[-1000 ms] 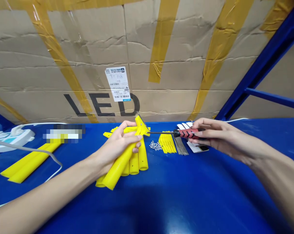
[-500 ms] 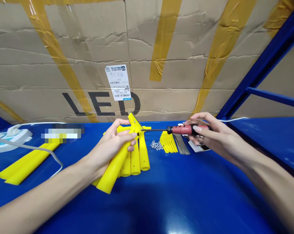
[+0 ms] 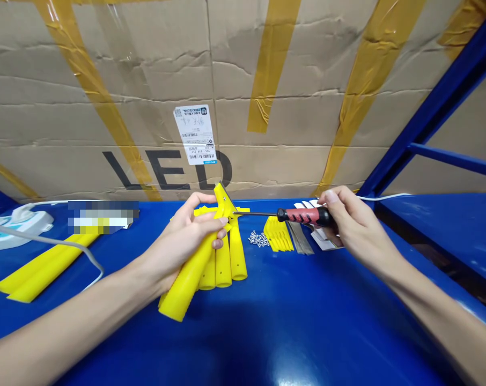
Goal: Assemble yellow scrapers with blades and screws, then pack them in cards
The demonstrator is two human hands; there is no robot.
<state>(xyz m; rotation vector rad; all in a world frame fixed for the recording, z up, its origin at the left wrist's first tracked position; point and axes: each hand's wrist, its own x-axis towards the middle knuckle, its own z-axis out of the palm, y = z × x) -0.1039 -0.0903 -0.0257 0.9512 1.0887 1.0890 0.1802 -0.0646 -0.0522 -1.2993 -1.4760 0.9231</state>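
My left hand (image 3: 192, 231) is wrapped round a yellow plastic scraper (image 3: 182, 287), its wide head tilted up and its hollow handle end pointing down towards me. A thin dark edge and a screw show on the head. My right hand (image 3: 347, 212) grips the rear end of a screwdriver (image 3: 303, 215) with a red and black handle. The screwdriver lies level, its shaft reaching left to the scraper's head; the tip meets the head near my left thumb. Behind the held scraper, several more yellow scraper handles (image 3: 237, 257) lie side by side, partly hidden.
Small screws (image 3: 259, 239), yellow plastic pieces (image 3: 278, 234), thin metal blades (image 3: 299, 238) and white-and-dark packets (image 3: 323, 238) lie right of centre. At left are two yellow handles (image 3: 45, 271), a power strip (image 3: 21, 228) and a grey cable. A large cardboard box (image 3: 235, 80) stands behind the blue table (image 3: 267, 332).
My right hand has shifted back along the screwdriver handle, its fingers now closed round the rear end, and the handle has turned. The scraper in my left hand has barely moved.
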